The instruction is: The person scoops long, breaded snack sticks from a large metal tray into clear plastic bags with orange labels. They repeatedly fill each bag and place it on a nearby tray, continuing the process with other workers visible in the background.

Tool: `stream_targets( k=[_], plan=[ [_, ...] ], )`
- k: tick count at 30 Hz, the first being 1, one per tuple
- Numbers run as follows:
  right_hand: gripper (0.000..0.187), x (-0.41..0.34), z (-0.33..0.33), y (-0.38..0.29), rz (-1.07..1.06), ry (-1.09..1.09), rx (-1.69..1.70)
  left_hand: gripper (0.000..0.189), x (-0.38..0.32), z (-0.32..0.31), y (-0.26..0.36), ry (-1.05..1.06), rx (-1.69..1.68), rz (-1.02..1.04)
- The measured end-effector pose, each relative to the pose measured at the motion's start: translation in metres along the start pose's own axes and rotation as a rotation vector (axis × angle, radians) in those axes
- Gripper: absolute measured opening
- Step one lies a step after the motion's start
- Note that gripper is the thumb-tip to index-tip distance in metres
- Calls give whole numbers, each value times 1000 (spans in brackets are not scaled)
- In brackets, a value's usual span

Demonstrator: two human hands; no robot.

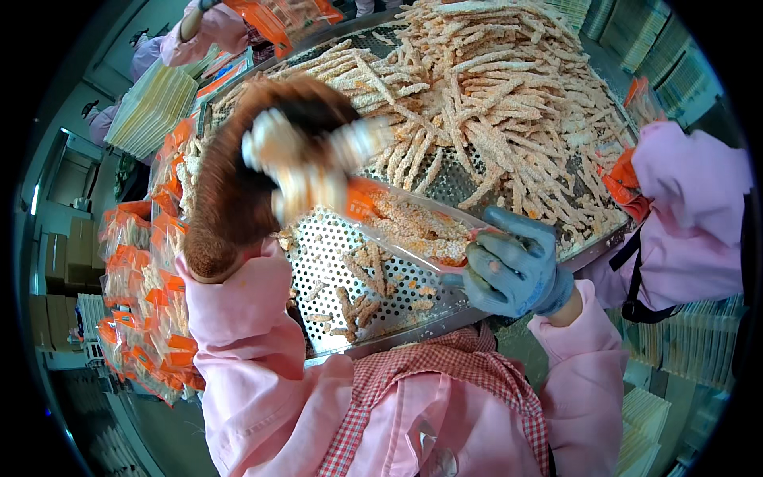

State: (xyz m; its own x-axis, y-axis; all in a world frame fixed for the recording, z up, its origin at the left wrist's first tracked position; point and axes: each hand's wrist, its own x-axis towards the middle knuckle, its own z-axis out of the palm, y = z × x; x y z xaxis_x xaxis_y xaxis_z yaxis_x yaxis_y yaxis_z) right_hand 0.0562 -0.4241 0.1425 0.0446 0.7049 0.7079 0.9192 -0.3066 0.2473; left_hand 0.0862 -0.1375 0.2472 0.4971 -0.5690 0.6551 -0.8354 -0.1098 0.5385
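Observation:
My right hand (506, 262), in a grey-blue coated work glove, grips the near end of a clear plastic bag (417, 229) with an orange printed band. Crumb-coated sticks lie inside this bag, which slants over the perforated metal tray (328, 238). My left hand (229, 155) is in a brown covering and strongly blurred, at the bag's orange end. Pale and orange-brown shapes show at its fingers; whether they are glove or held sticks is unclear. Broken coated pieces (354, 310) lie on the tray below the bag.
A large heap of coated sticks (501, 89) covers the tray's far and right parts. Filled orange-banded bags (143, 298) are piled at left. A co-worker's pink sleeve (685, 173) is close at right; another person's arm (202, 33) holds a bag at upper left. Stacked trays (152, 107) stand behind.

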Motion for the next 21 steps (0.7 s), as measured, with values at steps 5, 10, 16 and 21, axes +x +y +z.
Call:
stream_targets(
  k=[5,10,16,21],
  plan=[
    [15,6,-4,-4,6,-23,-25,58,-39,65,-49,-663,323,-288],
    [21,-10,-21,3,67,-56,-117,60,-14,39,-17,-666,608,-484],
    [20,-15,-27,7,314,-95,-55,58,-21,34,-14,-538,767,-191],
    [16,2,-31,22,239,-165,-139,52,-46,49,-35,-456,859,-398]
  ],
)
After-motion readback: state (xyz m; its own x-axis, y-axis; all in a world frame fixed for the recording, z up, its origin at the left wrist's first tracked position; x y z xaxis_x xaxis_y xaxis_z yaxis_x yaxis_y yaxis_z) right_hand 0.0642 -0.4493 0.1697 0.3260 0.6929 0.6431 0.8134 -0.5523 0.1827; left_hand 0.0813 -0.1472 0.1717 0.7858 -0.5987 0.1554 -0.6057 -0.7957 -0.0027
